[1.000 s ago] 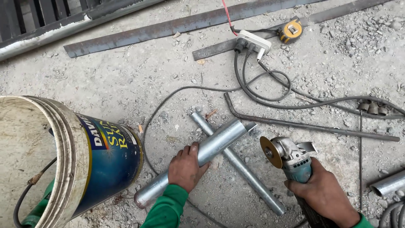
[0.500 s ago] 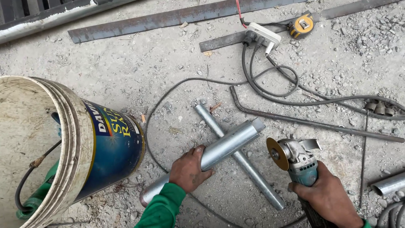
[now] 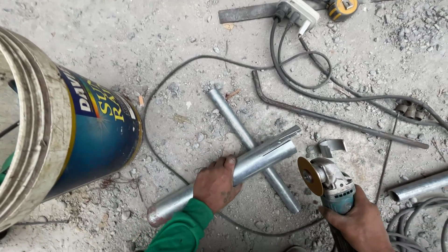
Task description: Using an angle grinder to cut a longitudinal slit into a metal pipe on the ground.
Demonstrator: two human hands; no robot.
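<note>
My left hand grips a thick galvanised steel pipe near its middle, holding it down across a thinner steel pipe so the two form an X on the concrete ground. The thick pipe's right end is cut lengthwise and sits just left of the grinder's disc. My right hand holds a teal angle grinder by its body, disc facing the pipe end, a small gap between them. Both sleeves are green.
A large blue paint bucket with a dirty white rim stands at left. Black cables loop across the ground to a white power strip at top, beside a yellow tape measure. A bent steel rod and another pipe lie at right.
The view has shifted downward and closer, so the far steel bars left the frame. Both hands keep their grips; the grinder disc stays near the pipe's cut end.
</note>
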